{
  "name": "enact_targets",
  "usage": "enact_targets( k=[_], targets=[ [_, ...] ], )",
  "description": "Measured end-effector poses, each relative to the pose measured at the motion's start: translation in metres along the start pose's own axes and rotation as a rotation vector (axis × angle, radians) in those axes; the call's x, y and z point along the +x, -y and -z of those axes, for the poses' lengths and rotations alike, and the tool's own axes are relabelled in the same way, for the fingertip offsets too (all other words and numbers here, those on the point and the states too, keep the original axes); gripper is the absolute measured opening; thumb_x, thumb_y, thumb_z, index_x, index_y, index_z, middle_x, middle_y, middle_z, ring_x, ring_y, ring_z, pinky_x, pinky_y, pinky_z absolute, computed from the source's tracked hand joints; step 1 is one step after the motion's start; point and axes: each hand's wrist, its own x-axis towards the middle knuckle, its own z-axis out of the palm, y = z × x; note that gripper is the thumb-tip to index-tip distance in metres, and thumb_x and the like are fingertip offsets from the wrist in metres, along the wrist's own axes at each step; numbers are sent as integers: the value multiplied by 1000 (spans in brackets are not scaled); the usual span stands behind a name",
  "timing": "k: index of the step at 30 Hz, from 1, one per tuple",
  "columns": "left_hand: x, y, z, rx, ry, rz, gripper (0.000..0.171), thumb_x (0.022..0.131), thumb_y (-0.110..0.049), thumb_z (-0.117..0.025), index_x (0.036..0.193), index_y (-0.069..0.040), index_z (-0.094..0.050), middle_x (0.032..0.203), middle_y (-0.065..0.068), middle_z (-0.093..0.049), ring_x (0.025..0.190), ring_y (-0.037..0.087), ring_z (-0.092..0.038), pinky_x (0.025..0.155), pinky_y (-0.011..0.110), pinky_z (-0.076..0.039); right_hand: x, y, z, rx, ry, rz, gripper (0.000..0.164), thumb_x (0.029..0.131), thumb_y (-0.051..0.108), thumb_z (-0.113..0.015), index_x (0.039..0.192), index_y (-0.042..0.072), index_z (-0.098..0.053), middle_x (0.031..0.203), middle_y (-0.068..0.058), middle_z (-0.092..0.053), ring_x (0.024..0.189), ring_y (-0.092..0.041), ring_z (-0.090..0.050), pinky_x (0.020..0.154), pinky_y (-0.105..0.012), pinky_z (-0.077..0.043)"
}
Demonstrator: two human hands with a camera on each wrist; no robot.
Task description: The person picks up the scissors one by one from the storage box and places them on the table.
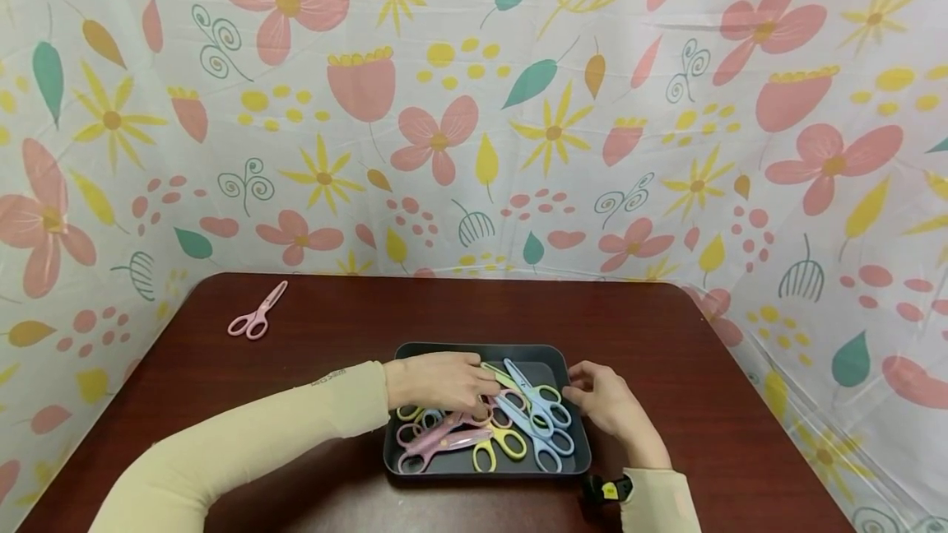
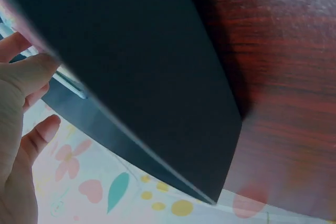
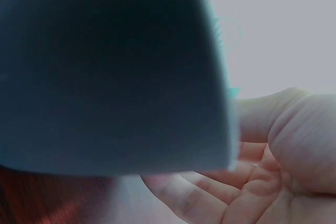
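Observation:
My left hand (image 1: 443, 383) reaches into a dark grey tray (image 1: 489, 475), its bent fingers down among several scissors. Its fingertips are near a pink pair and a yellow pair (image 1: 509, 441); whether they pinch one is hidden. In the left wrist view, the fingers (image 2: 31, 72) reach past the tray's rim. Pink scissors (image 1: 433, 442) lie at the tray's left, light blue scissors (image 1: 544, 430) at its right, with green handles (image 1: 550, 393) between. My right hand (image 1: 611, 401) holds the tray's right side, thumb at the rim; the wall hides part of its fingers in the right wrist view.
One pair of pink scissors (image 1: 257, 315) lies alone at the table's far left, blades pointing back. The reddish-brown wooden table (image 1: 333, 467) ends at a floral curtain (image 1: 474, 187) behind. A black band (image 1: 607, 489) is around the right wrist.

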Motion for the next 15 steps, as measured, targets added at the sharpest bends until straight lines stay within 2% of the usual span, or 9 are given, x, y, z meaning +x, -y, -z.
enact_targets(
  k=[11, 15],
  targets=[
    [-7, 5, -4, -72, 53, 69, 24, 94, -26, -65, 115, -37, -70, 118, -9, -57, 111, 10, -46, 73, 26, -34, 2, 1, 1, -12, 1, 8, 27, 92, 10, -67, 116, -1, -62, 93, -7, -65, 74, -18, -63, 67, -38, -53],
    [-9, 6, -8, -94, 44, 77, 26, 93, -24, -66, 116, -36, -69, 119, -9, -57, 110, 10, -47, 73, 26, -34, 2, 0, 1, -9, -1, 7, 27, 91, 9, -67, 116, -1, -62, 93, -7, -65, 74, -18, -63, 66, -38, -54]
  ],
)
